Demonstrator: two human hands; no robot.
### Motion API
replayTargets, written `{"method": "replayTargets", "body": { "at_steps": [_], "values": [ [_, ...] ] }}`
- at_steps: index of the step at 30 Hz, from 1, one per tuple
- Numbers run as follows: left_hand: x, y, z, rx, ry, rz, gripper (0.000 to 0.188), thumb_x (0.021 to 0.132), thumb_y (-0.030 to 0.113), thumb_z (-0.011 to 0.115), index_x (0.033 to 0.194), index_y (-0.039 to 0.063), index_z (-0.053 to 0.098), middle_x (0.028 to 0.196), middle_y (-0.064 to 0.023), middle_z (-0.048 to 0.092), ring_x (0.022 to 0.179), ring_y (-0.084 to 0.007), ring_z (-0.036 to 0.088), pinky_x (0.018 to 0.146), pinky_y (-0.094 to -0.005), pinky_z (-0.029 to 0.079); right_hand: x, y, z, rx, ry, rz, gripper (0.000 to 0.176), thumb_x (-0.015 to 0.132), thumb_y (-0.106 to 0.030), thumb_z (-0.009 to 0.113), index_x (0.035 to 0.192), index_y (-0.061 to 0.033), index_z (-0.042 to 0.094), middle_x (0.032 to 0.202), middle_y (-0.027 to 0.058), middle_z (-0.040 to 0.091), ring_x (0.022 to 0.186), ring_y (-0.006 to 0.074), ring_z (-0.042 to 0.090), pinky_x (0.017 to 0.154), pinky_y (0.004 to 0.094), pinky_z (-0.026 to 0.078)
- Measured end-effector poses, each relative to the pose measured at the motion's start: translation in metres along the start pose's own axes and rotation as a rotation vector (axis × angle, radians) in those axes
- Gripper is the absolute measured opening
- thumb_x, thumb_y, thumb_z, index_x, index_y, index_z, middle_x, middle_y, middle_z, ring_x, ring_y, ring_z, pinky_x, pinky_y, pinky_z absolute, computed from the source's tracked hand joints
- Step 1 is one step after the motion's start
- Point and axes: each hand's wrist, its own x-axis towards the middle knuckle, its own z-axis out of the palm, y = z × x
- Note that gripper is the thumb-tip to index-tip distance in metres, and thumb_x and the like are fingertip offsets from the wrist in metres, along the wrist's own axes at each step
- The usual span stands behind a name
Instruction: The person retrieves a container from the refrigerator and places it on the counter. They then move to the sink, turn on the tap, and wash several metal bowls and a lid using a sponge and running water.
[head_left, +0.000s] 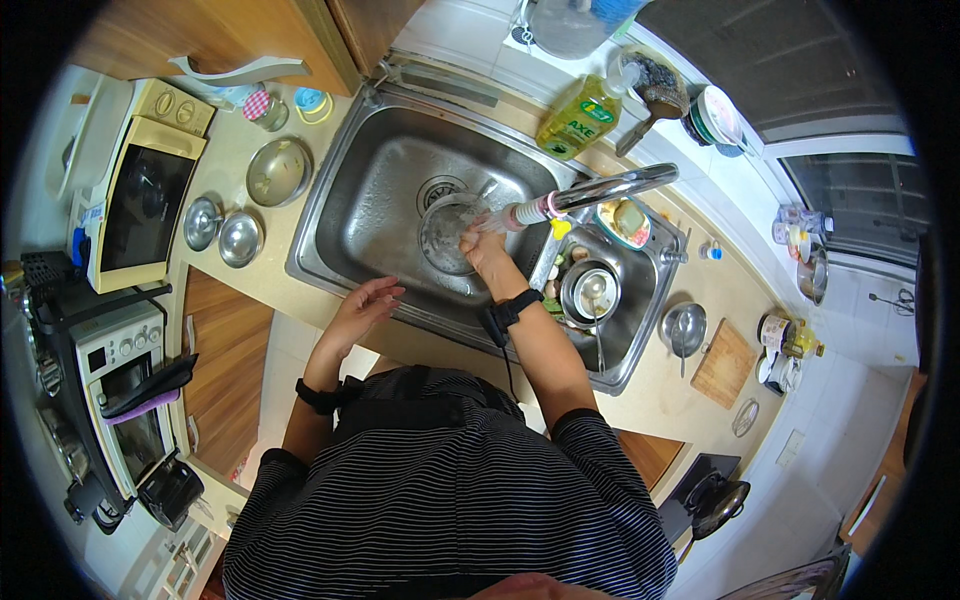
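My right hand is at the right part of a round bowl, which looks clear or metal, in the large steel sink basin. Water runs from the faucet's pink and white nozzle over the fingers; whether they grip the bowl cannot be told. Just behind the bowl lies the drain. My left hand hovers at the sink's front edge, fingers apart, holding nothing. In the small basin to the right, stacked metal bowls hold a ladle, with food scraps beside them.
Metal bowls and lidded jars stand on the left counter near a microwave. Behind the sink are a dish soap bottle and a brush. A steel bowl and a wooden cutting board lie on the right.
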Motion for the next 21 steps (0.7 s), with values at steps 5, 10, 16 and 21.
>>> {"method": "replayTargets", "body": {
  "at_steps": [5, 10, 16, 21],
  "values": [
    [0.001, -0.002, 0.0, -0.028, -0.001, -0.001, 0.041, 0.098, 0.022, 0.051, 0.137, 0.008, 0.045, 0.127, -0.007, 0.057, 0.109, -0.0165, 0.058, 0.091, -0.0303, 0.047, 0.011, -0.008, -0.009, 0.376, -0.084, 0.125, 0.029, 0.094, -0.037, 0.046, 0.089, -0.0093, 0.051, 0.08, 0.0102, 0.053, 0.062, 0.0224, 0.051, 0.052, 0.0348, 0.046],
    [0.001, -0.002, 0.0, -0.022, 0.011, -0.004, 0.041, 0.098, 0.022, 0.051, 0.137, 0.009, 0.045, 0.127, -0.0068, 0.057, 0.108, -0.016, 0.058, 0.091, -0.0299, 0.047, -0.006, -0.018, -0.007, 0.365, -0.293, 0.038, 0.049, 0.095, -0.044, 0.039, 0.116, -0.0019, 0.053, 0.116, 0.0246, 0.055, 0.111, 0.0405, 0.05, 0.099, 0.0635, 0.035],
    [-0.001, 0.002, 0.003, -0.027, 0.01, -0.014, 0.04, 0.098, 0.022, 0.05, 0.136, 0.009, 0.045, 0.126, -0.0064, 0.058, 0.108, -0.0149, 0.058, 0.091, -0.0295, 0.046, -0.035, -0.015, 0.006, 0.213, -0.378, 0.096, 0.059, 0.095, -0.044, 0.034, 0.132, 0.0016, 0.045, 0.131, 0.026, 0.05, 0.128, 0.0453, 0.039, 0.109, 0.0674, 0.014],
    [-0.004, 0.003, 0.002, -0.03, 0.021, 0.0, 0.04, 0.098, 0.022, 0.05, 0.136, 0.008, 0.046, 0.126, -0.0065, 0.058, 0.108, -0.0146, 0.058, 0.091, -0.029, 0.047, -0.025, -0.013, 0.001, 0.363, -0.184, 0.092, 0.067, 0.094, -0.051, 0.043, 0.136, 0.001, 0.04, 0.133, 0.0287, 0.045, 0.132, 0.049, 0.031, 0.107, 0.0706, 0.019]
  ]
}}
